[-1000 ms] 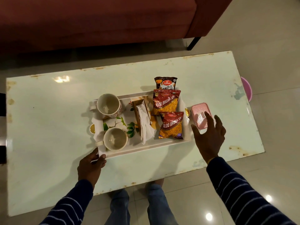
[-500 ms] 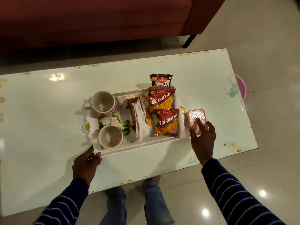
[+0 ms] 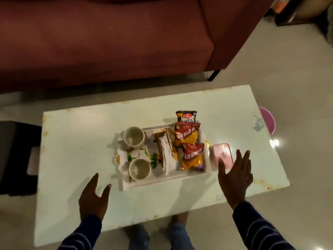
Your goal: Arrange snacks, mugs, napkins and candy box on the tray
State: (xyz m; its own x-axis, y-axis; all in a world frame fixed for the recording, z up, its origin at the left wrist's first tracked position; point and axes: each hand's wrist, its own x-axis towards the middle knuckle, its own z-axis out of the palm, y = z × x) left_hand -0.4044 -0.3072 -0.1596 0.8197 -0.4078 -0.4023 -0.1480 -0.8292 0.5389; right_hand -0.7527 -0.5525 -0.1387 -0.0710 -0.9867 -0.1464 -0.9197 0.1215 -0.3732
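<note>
A white floral tray (image 3: 162, 180) sits mid-table. On it stand two mugs, the far mug (image 3: 133, 138) and the near mug (image 3: 139, 169), beside a napkin holder with white napkins (image 3: 164, 154) and two red snack packets (image 3: 186, 134) (image 3: 192, 156). A dark snack packet (image 3: 186, 116) lies at the tray's far edge. The pink candy box (image 3: 222, 155) rests on the table just right of the tray. My right hand (image 3: 234, 175) hovers with spread fingers at the box's near end, holding nothing. My left hand (image 3: 93, 197) is open, left of and nearer than the tray's near-left corner.
The pale table (image 3: 81, 141) has worn edges. A dark red sofa (image 3: 108, 42) stands behind it. A pink round object (image 3: 268, 120) pokes out past the table's right edge. A dark piece of furniture (image 3: 14, 156) is at left. My legs show below the table's near edge.
My left hand has let go of the tray's near-left corner and drawn back. My right hand has lifted off the candy box with fingers spread. The camera has pulled back.
</note>
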